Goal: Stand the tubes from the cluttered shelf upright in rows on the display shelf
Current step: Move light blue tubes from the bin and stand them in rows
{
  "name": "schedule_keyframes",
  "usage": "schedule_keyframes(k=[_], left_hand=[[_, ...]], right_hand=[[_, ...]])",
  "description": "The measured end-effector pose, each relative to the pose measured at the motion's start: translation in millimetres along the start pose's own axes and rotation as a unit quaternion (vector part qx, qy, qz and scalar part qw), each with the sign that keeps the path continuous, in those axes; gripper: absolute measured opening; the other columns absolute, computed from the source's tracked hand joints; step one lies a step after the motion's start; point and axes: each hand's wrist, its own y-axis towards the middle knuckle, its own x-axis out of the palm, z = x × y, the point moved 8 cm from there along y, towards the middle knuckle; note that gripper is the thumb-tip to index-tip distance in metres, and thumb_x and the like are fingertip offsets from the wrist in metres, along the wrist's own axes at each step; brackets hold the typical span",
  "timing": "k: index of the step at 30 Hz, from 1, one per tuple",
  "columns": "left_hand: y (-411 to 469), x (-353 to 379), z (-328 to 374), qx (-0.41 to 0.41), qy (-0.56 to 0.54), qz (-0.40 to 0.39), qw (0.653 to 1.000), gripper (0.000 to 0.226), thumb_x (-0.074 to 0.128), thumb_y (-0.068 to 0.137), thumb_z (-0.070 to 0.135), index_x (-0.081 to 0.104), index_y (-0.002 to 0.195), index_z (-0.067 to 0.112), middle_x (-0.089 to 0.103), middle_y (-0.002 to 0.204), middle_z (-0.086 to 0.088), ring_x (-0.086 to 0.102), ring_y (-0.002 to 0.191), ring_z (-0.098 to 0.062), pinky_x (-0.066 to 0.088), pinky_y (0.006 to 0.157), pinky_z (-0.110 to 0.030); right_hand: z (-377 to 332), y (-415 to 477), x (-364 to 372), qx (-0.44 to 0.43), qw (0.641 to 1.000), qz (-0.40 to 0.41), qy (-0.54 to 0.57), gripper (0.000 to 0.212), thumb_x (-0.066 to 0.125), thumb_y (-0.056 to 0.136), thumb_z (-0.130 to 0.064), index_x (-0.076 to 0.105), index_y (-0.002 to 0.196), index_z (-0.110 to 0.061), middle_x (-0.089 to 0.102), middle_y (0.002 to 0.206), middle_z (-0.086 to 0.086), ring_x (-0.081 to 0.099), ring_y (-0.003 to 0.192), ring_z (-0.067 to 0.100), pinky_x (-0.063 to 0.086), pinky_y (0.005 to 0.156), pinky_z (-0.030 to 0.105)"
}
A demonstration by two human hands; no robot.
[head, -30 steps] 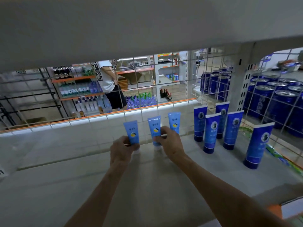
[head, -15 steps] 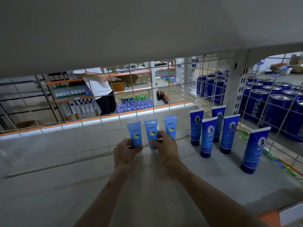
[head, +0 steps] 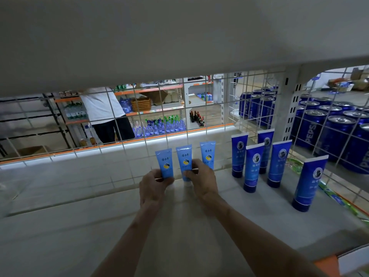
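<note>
Three light blue tubes stand upright in a row near the back of the white display shelf. My left hand grips the left light blue tube at its lower end. My right hand pinches the middle light blue tube just above its white cap. The right light blue tube stands free behind my right hand. Several taller dark blue tubes stand upright in rows to the right, the nearest one closest to the shelf's front.
A wire grid wall closes the shelf's back and right side. Blue Pepsi cans fill the neighbouring shelf at right. The shelf above hangs low. A green packet lies along the right edge. A person in a white shirt stands beyond the grid.
Both hands stay on the left and middle light blue tubes, which sit a little closer together than a second ago. The head view has shifted slightly.
</note>
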Motion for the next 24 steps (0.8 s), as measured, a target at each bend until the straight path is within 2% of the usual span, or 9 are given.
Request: schedule_keyframes(k=[6, 10, 14, 17, 21, 24], left_hand=[[1, 2, -5, -0.006, 0.003, -0.002, 1.0, 0.032, 0.077, 0.079, 0.017, 0.07, 0.109, 0.012, 0.073, 0.103, -0.001, 0.064, 0.086, -0.011, 0.046, 0.072, -0.022], [0, 4, -9, -0.008, 0.013, -0.007, 1.0, 0.038, 0.078, 0.077, 0.018, 0.068, 0.113, 0.011, 0.072, 0.106, -0.001, 0.063, 0.088, -0.012, 0.045, 0.075, -0.025], [-4, 0, -15, -0.007, 0.04, -0.004, 0.999, 0.044, 0.081, 0.074, 0.023, 0.068, 0.114, 0.011, 0.071, 0.106, -0.003, 0.063, 0.09, -0.012, 0.047, 0.076, -0.025], [-14, -13, -19, -0.035, 0.06, -0.005, 0.998, 0.05, 0.084, 0.071, 0.022, 0.066, 0.116, 0.01, 0.071, 0.106, -0.005, 0.065, 0.092, -0.016, 0.051, 0.085, -0.031], [-37, -42, -15, -0.041, 0.155, -0.048, 0.986, 0.046, 0.082, 0.073, 0.022, 0.067, 0.115, 0.01, 0.071, 0.108, -0.005, 0.066, 0.097, -0.018, 0.051, 0.09, -0.032], [-65, -79, -10, -0.03, 0.244, -0.084, 0.966, 0.042, 0.074, 0.081, 0.025, 0.064, 0.12, 0.016, 0.069, 0.118, -0.003, 0.064, 0.109, -0.02, 0.049, 0.094, -0.033]], right_hand=[[5, -3, -2, 0.005, 1.0, -0.007, -0.01, 0.014, 0.064, 0.091, -0.02, 0.058, 0.104, -0.02, 0.065, 0.111, -0.003, 0.062, 0.106, 0.014, 0.053, 0.091, 0.033], [12, -10, -4, 0.023, 0.999, -0.013, -0.023, 0.027, 0.065, 0.09, -0.024, 0.059, 0.115, -0.016, 0.065, 0.117, -0.001, 0.06, 0.108, 0.013, 0.05, 0.094, 0.031], [19, -21, -14, 0.035, 0.997, -0.004, -0.07, 0.031, 0.064, 0.091, -0.025, 0.057, 0.119, -0.015, 0.063, 0.116, 0.001, 0.058, 0.105, 0.014, 0.046, 0.087, 0.027], [17, -37, -22, 0.036, 0.993, -0.005, -0.116, 0.031, 0.063, 0.092, -0.026, 0.057, 0.12, -0.015, 0.063, 0.115, -0.001, 0.059, 0.105, 0.014, 0.047, 0.088, 0.027], [-13, -67, -22, -0.007, 0.983, -0.02, -0.183, 0.013, 0.059, 0.094, -0.026, 0.062, 0.104, -0.019, 0.067, 0.101, -0.003, 0.061, 0.092, 0.013, 0.052, 0.086, 0.034], [-50, -98, 2, -0.074, 0.966, -0.065, -0.238, 0.016, 0.057, 0.095, -0.026, 0.062, 0.109, -0.019, 0.066, 0.108, -0.001, 0.062, 0.096, 0.016, 0.052, 0.085, 0.036]])
